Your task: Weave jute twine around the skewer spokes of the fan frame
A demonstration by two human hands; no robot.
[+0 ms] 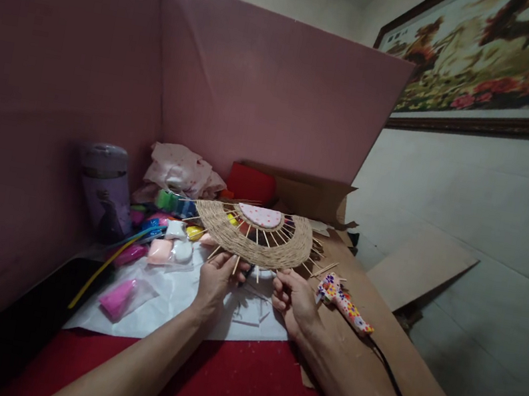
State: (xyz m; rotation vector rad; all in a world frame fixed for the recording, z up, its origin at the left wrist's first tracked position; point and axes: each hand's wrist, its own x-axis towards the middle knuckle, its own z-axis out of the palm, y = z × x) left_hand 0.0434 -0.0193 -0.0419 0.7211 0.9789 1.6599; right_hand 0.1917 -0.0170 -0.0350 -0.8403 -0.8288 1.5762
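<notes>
Both my hands hold up a round woven piece (257,241) made of tan twine wound around thin wooden sticks that fan out like spokes, with a pink dotted center. My left hand (216,279) pinches its near edge from below, fingers closed around the sticks. My right hand (295,298) grips the near edge on the right side, fingers curled. The piece tilts away from me above a white sheet (185,306).
A dotted glue gun (345,303) with a black cord lies on brown cardboard (371,351) to the right. Bags of colored clay (160,241), a purple bottle (106,188), crumpled cloth (180,170) and a red box (250,183) sit at the back. Pink boards wall in the left and back.
</notes>
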